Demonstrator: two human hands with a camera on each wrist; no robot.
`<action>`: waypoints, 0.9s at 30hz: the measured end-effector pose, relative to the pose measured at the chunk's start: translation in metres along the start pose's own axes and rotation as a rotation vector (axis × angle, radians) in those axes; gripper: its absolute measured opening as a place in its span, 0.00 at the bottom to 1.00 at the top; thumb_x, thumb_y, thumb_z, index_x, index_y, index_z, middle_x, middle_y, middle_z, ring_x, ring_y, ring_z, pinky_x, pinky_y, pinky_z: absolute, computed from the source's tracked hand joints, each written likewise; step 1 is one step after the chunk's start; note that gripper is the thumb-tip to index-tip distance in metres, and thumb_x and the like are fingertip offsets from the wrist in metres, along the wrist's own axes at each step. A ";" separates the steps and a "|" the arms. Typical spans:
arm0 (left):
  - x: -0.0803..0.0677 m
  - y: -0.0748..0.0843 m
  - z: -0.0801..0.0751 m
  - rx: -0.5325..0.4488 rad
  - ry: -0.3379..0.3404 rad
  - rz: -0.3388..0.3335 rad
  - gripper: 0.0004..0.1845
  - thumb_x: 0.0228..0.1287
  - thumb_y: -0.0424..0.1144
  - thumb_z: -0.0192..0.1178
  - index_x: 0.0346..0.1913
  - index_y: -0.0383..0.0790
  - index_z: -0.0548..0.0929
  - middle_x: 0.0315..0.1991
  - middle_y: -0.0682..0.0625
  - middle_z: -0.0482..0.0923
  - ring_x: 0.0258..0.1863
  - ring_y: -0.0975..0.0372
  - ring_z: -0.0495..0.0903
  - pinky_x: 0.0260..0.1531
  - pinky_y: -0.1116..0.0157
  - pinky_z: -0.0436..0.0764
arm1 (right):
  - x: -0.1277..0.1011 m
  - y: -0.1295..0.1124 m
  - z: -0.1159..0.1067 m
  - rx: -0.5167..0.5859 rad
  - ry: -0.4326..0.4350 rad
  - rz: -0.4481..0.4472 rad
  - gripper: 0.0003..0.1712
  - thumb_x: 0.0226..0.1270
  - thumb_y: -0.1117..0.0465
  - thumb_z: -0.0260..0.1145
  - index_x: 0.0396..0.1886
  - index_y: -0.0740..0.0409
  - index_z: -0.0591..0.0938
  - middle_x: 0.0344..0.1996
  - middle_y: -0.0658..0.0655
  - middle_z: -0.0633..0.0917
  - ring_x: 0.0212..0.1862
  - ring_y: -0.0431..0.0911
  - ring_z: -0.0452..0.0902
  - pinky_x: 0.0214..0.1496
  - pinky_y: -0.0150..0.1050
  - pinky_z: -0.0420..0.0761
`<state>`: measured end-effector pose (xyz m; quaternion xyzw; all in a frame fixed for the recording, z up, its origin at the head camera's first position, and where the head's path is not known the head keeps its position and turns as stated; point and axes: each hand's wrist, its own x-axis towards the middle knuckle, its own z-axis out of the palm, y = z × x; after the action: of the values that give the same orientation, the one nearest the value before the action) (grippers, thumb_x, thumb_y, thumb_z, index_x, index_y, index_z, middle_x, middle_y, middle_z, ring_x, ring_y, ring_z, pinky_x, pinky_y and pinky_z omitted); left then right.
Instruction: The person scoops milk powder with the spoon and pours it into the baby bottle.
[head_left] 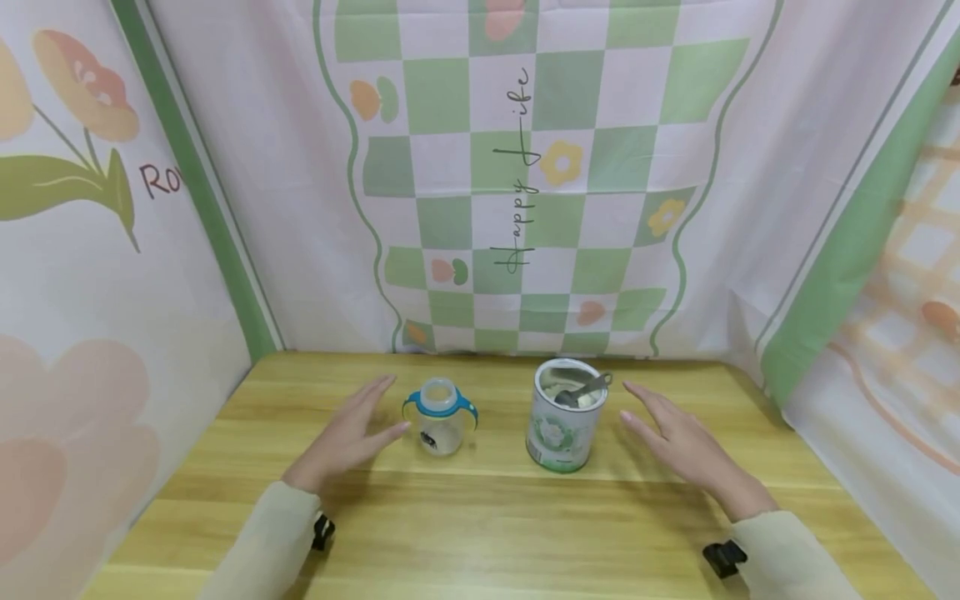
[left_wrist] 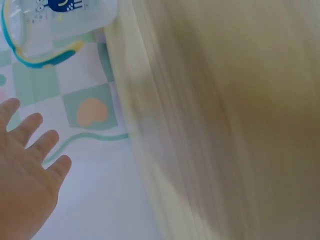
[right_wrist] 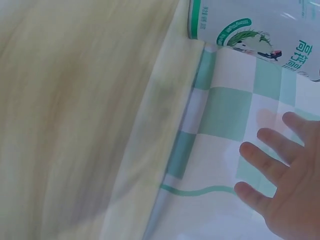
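A clear baby bottle [head_left: 441, 432] without a cap stands upright on the table, with a blue two-handled collar [head_left: 438, 405] around its neck. To its right is an open milk powder can [head_left: 561, 433], white and green. A grey scoop [head_left: 583, 392] lies in the can's mouth on pale powder, its handle over the right rim. My left hand [head_left: 350, 437] is held just left of the bottle, fingers extended, holding nothing. On the can's right side my right hand [head_left: 681, 443] hovers with fingers spread, apart from the can. Both wrist views show spread fingers with nothing in them.
The wooden table [head_left: 480, 533] reaches back to a hanging curtain [head_left: 502, 208] with a green check print. More printed fabric hangs at the left and right sides. A black wrist mount [head_left: 724, 558] sits at my right sleeve, another [head_left: 322, 532] at my left.
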<state>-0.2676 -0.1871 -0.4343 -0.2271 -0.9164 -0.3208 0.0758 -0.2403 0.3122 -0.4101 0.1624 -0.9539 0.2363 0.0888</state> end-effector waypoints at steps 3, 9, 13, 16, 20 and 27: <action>0.003 0.007 0.003 -0.001 0.011 0.027 0.46 0.67 0.65 0.58 0.80 0.51 0.53 0.78 0.46 0.52 0.75 0.46 0.55 0.65 0.35 0.58 | 0.003 -0.005 -0.001 0.004 0.029 -0.023 0.36 0.82 0.43 0.49 0.77 0.60 0.61 0.72 0.68 0.66 0.70 0.68 0.60 0.63 0.77 0.52; 0.013 0.021 0.012 0.034 0.036 0.099 0.43 0.68 0.64 0.59 0.79 0.50 0.58 0.76 0.47 0.59 0.72 0.49 0.60 0.65 0.39 0.64 | 0.009 -0.013 -0.003 0.028 0.095 -0.063 0.31 0.82 0.46 0.50 0.70 0.65 0.71 0.65 0.67 0.75 0.66 0.67 0.67 0.62 0.75 0.56; 0.020 0.032 0.015 0.064 0.041 0.140 0.41 0.68 0.63 0.59 0.77 0.48 0.62 0.74 0.46 0.61 0.72 0.49 0.61 0.65 0.40 0.64 | 0.014 -0.017 -0.003 0.032 0.109 -0.063 0.29 0.82 0.46 0.50 0.67 0.63 0.74 0.62 0.66 0.78 0.64 0.66 0.69 0.61 0.74 0.57; 0.026 0.039 0.018 0.102 0.045 0.164 0.41 0.68 0.63 0.59 0.77 0.48 0.63 0.74 0.46 0.62 0.73 0.49 0.60 0.66 0.41 0.63 | 0.017 -0.020 -0.003 0.038 0.121 -0.060 0.28 0.82 0.45 0.49 0.64 0.62 0.76 0.59 0.65 0.80 0.63 0.64 0.71 0.61 0.72 0.58; 0.033 0.048 0.022 0.113 0.038 0.194 0.41 0.68 0.62 0.60 0.77 0.47 0.63 0.75 0.46 0.61 0.75 0.50 0.56 0.68 0.43 0.60 | 0.019 -0.024 -0.005 0.053 0.134 -0.049 0.27 0.83 0.46 0.48 0.61 0.63 0.78 0.56 0.65 0.81 0.61 0.64 0.73 0.60 0.71 0.59; 0.045 0.065 0.026 0.098 0.035 0.257 0.40 0.69 0.59 0.60 0.77 0.46 0.63 0.75 0.49 0.60 0.76 0.48 0.54 0.70 0.44 0.58 | 0.025 -0.030 -0.008 0.066 0.136 -0.054 0.26 0.83 0.47 0.47 0.58 0.63 0.78 0.53 0.64 0.83 0.57 0.63 0.75 0.59 0.69 0.62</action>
<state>-0.2769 -0.1091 -0.4062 -0.3332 -0.8928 -0.2672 0.1432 -0.2521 0.2847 -0.3841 0.1744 -0.9326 0.2758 0.1543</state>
